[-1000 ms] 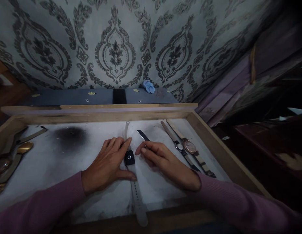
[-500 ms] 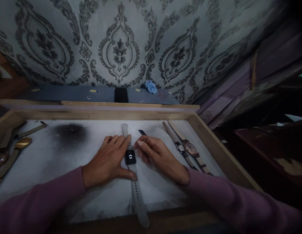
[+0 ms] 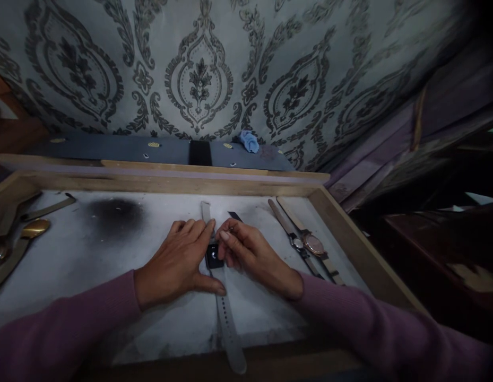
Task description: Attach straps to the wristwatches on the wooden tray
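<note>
A smartwatch with a black square face (image 3: 214, 255) and a pale grey strap (image 3: 231, 334) lies lengthwise on the white-surfaced tray (image 3: 158, 331). My left hand (image 3: 178, 260) holds it down, index finger at the upper strap and thumb across the lower strap below the face. Over the upper right corner of the face, my right hand (image 3: 246, 246) is closed in a pinch; whatever is between its fingertips is too small and dark to make out. Behind that hand the end of a dark flat strip (image 3: 235, 216) sticks out, the remainder hidden.
Two wristwatches, one with a large round rose-gold case (image 3: 313, 244) and one smaller (image 3: 297, 243), lie at right. Several more straps and watches, including a gold one (image 3: 36, 228), lie at left. A wooden rim (image 3: 349, 239) surrounds the tray. Beyond it are a black phone-like slab (image 3: 200, 153) and blue crumpled cloth (image 3: 249, 141).
My right hand has shifted slightly left, its fingertips now over the corner of the watch face. My left hand keeps its place on the watch. The whole view has shifted slightly.
</note>
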Available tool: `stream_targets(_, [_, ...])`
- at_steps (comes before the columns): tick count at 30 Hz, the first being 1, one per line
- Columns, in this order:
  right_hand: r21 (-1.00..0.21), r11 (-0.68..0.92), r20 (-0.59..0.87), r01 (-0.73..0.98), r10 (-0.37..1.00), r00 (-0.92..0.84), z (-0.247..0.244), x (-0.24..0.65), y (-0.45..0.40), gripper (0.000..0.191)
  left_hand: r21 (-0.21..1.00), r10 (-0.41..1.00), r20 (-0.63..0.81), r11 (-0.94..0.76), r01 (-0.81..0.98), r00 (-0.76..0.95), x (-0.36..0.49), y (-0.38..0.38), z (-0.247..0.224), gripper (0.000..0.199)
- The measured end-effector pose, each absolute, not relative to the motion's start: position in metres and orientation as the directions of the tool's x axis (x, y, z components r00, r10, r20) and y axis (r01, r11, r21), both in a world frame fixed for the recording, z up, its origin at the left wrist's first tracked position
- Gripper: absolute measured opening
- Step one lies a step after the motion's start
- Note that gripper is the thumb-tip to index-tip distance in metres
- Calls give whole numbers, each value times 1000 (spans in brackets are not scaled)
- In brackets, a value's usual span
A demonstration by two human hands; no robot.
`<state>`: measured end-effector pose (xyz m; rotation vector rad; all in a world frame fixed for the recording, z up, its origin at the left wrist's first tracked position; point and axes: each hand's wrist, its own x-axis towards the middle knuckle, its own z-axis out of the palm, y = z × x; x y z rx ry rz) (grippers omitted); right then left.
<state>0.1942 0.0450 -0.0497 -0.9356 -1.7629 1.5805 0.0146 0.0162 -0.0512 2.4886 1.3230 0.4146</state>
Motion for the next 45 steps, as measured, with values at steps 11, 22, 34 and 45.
stream_targets(11, [-998, -2, -40, 66, 819, -572, -51, 192, 44, 22, 367, 837, 80, -529, 765, 541, 16, 18, -49, 100])
stream_targets(22, [-990, 84, 5, 113, 820, -572, -52, 192, 45, 22, 393, 841, 88, -522, 757, 534, 16, 18, -48, 97])
stream_targets(34, [-990, 74, 1, 117, 848, -530, -56, 192, 45, 21, 395, 839, 126, -532, 749, 529, 15, 17, -51, 98])
stream_targets(45, [-780, 515, 227, 355, 763, -606, -39, 190, 43, 16, 422, 839, 81, -518, 744, 538, 15, 18, -47, 84])
